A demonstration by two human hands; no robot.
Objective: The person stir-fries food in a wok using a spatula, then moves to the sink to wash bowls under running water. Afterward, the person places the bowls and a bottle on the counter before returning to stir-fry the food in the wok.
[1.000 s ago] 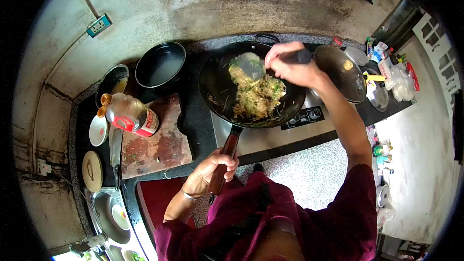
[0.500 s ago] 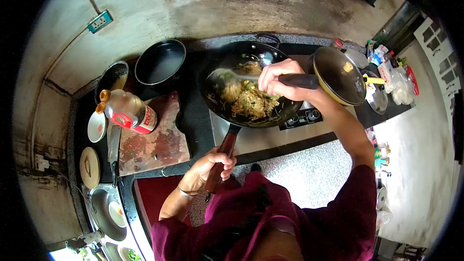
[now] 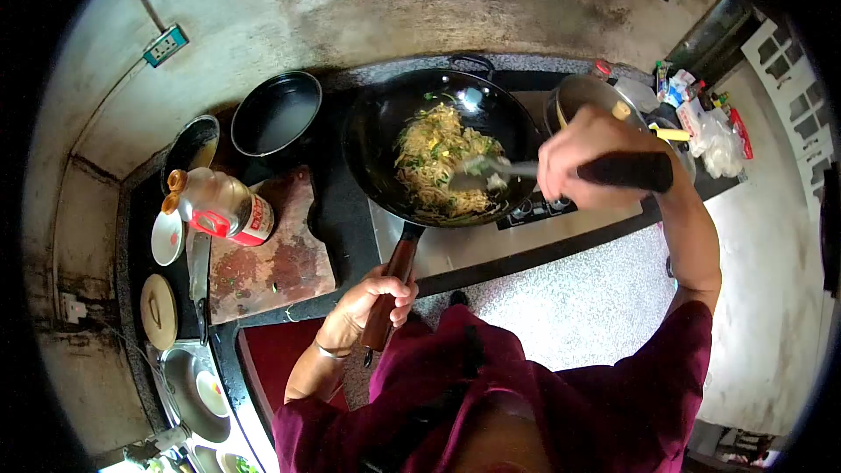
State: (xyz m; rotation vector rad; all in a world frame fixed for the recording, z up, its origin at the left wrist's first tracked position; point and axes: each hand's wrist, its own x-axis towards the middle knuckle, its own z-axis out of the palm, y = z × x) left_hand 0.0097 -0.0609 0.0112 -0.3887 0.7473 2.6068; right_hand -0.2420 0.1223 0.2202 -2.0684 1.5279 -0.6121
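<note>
A black wok sits on the stove, holding a heap of shredded stir-fry flecked with green. My left hand is wrapped round the wok's brown wooden handle. In my right hand is a spatula, gripped near where its dark handle meets the metal shaft. The spatula's blade reaches into the right side of the food, with some bits on it. Motion blurs the blade and the right hand somewhat.
Left of the stove, a large oil bottle stands on a stained cutting board, with a cleaver beside it. A black pan lies behind. Right of the wok is a lidded pan, partly behind my right hand. A sink lies lower left.
My right hand has swung to the right with the spatula, whose blade has moved from the wok's left to the right side of the food. My left hand keeps its hold on the handle.
</note>
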